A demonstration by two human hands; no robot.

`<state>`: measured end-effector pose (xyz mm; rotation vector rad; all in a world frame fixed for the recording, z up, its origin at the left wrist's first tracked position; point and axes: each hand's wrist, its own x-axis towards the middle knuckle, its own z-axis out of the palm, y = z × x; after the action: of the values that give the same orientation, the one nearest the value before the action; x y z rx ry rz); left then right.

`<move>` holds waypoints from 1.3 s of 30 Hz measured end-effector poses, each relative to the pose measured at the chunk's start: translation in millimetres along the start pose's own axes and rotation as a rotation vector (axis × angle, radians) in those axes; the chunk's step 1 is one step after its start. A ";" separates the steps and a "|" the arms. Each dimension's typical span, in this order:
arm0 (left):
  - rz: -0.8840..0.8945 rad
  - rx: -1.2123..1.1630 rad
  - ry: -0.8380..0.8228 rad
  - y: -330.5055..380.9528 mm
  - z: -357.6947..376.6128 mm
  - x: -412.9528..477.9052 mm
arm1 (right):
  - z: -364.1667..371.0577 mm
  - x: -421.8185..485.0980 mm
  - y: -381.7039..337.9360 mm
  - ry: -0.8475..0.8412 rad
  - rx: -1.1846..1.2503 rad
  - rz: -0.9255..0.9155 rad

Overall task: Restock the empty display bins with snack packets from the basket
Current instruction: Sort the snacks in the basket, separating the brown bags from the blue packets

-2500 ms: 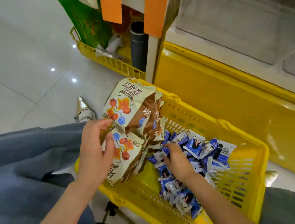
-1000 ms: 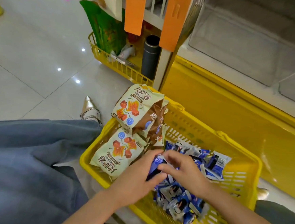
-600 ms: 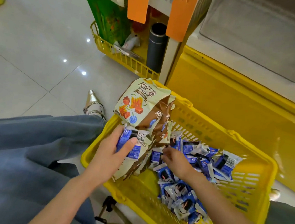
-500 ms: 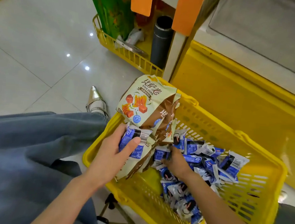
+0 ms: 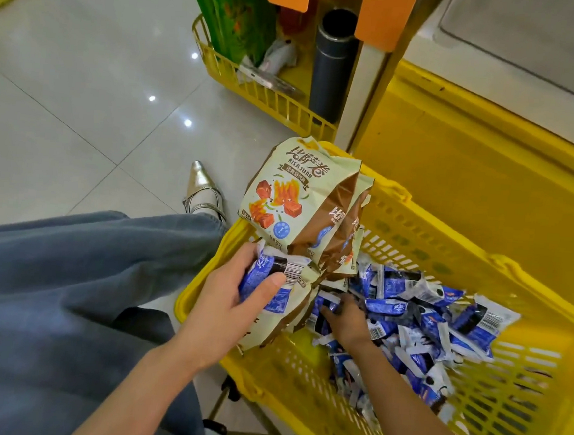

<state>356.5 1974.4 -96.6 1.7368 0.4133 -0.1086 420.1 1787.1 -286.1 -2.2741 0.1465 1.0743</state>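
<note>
Your left hand [image 5: 234, 302] sits nearest, at the basket's [image 5: 300, 379] left rim. Its thumb pins a small blue packet [image 5: 267, 281], long axis pointing away from you, barcode showing and the print too small to read. Your right hand [image 5: 346, 320] is just beside it with the fingers down among the heap of blue packets [image 5: 425, 317]; you cannot tell whether they have closed on one. The heap spreads right from those fingertips, so the right hand is the nearer picker. Beyond stand beige bags [image 5: 294, 197] reading "BISA JUAN" under Chinese characters. The clear display bin [image 5: 533, 37] lies farthest, up and to the right.
</note>
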 end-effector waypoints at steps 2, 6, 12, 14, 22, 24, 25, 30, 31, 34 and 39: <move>0.008 -0.008 0.004 0.5 -0.1 -3.7 | -1.3 -5.8 -0.6 0.030 -0.023 -0.039; 0.049 0.023 -0.039 1.6 7.2 -11.3 | -18.9 -24.5 9.3 0.119 -0.067 -0.204; 0.071 0.053 -0.057 2.9 19.7 -14.5 | -87.5 -59.1 18.7 0.136 -0.055 -0.340; 0.069 0.020 -0.052 4.6 22.7 -14.9 | -105.6 -67.1 24.6 0.105 -0.166 -0.331; 0.097 -0.128 -0.034 17.0 30.1 -18.0 | -116.4 -94.6 37.1 0.233 -0.837 -0.371; 0.085 -0.147 -0.028 16.8 27.7 -18.5 | -99.1 -90.8 25.4 0.152 -0.646 -0.469; 0.081 -0.147 -0.021 16.6 26.2 -18.3 | -88.3 -84.4 19.8 0.086 -0.551 -0.468; 0.029 -0.147 0.009 12.4 17.9 -12.5 | -40.5 -31.9 3.3 -0.163 -0.364 -0.322; 0.014 -0.151 0.008 11.2 16.2 -11.0 | -34.5 -20.9 4.8 -0.197 -0.397 -0.310; -0.028 -0.169 0.023 7.7 11.3 -5.1 | -22.9 2.4 11.6 -0.263 -0.523 -0.294; -0.039 -0.164 0.031 6.3 13.0 2.8 | -8.7 15.1 18.1 -0.271 -0.778 -0.296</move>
<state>363.1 1961.6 -94.2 1.5710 0.4662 -0.0738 429.7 1769.9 -301.6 -2.6334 -0.8263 1.4195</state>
